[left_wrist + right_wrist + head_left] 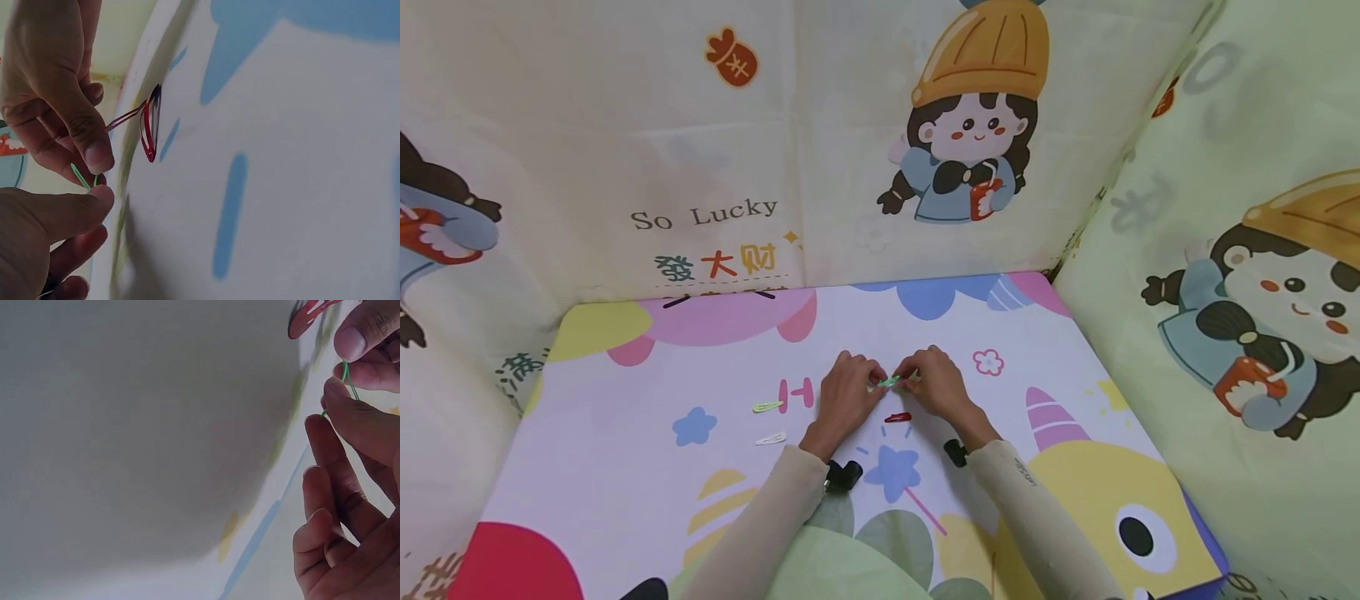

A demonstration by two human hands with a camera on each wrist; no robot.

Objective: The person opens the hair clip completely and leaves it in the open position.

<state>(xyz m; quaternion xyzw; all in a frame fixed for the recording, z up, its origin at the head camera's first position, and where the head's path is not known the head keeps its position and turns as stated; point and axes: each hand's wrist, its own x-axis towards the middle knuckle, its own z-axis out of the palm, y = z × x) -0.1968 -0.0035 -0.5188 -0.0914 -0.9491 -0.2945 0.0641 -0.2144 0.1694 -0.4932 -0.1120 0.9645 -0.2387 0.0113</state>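
So both forearms are stretched forward over the printed surface (617,467) and angled inward, with the left hand (852,387) and right hand (936,383) brought fingertip to fingertip, backs of the hands mostly up in the head view. A green hair clip (889,382) is held right between them, raised off the surface. Each grip is a pinch: the clip is nipped between thumb and forefinger on both sides, 2 hands on 1 clip. On the right hand, the other 3 fingers are loosely curled, as can be seen from the right wrist.

Just on the near side of the hands, a red hair clip (898,417) is laid on the surface, with 1 part of it tipped up. Off to the left, well apart from the hands, a yellow-green clip (767,407) and a white clip (771,439) are set near each other. Long pale sleeves (771,508) are worn on both arms.
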